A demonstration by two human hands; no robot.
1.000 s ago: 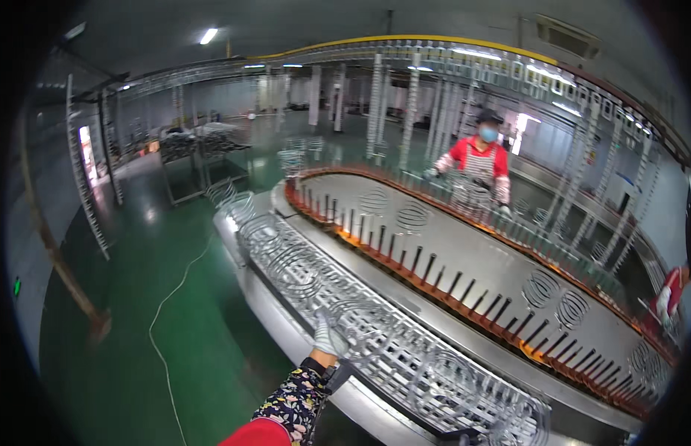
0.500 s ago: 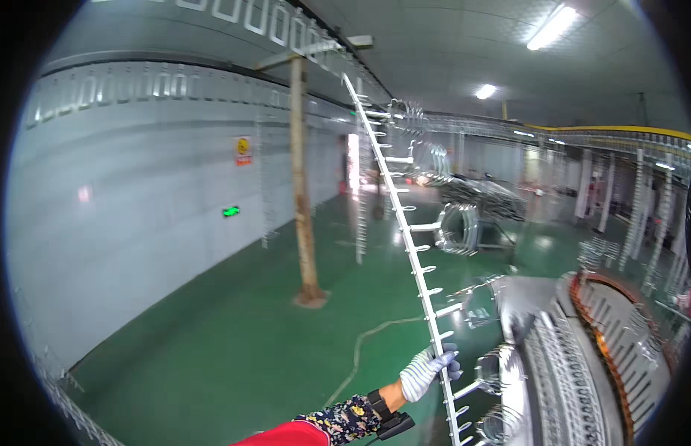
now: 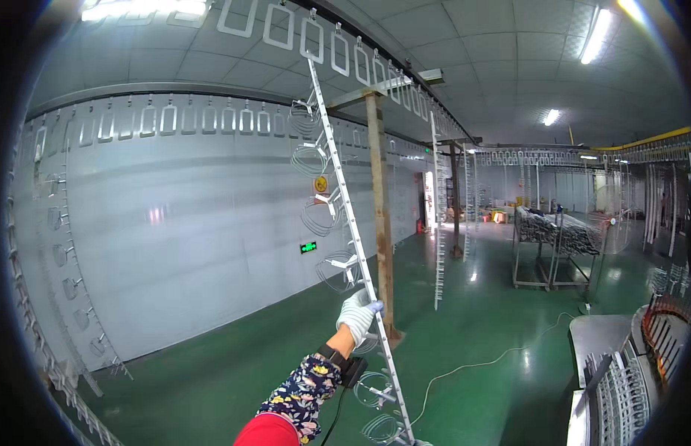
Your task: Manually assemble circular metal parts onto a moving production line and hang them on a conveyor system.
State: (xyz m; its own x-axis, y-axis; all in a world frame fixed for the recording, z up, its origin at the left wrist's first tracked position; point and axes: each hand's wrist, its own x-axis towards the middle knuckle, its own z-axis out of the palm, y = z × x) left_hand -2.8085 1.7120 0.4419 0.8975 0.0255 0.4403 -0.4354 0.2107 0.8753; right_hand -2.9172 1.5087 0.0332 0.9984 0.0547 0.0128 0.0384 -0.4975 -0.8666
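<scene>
My left hand [image 3: 358,315], in a white striped glove with grey-blue fingertips, is closed round a long white hanging rod [image 3: 344,197] with short pegs along it. Several round wire-ring parts [image 3: 321,215] hang off the rod's left side, above and below my grip. The rod leans, its top to the left. That top end meets or overlaps the bottom of a rectangular hanging frame [image 3: 311,39] on the overhead rail; whether it is hooked on I cannot tell. A dark band with a black box circles my left wrist. My right hand is out of sight.
A rusty post [image 3: 380,215] stands just behind the rod. More peg rods [image 3: 438,215] hang beyond it. On the right are a wheeled cart [image 3: 551,260] heaped with metal parts and a metal-topped machine [image 3: 600,334]. A pale cable [image 3: 472,366] crosses the green floor.
The view has swung left. My left hand has carried the rod left and higher, and it has turned so that its wire-ring parts now hang on the left instead of the right.
</scene>
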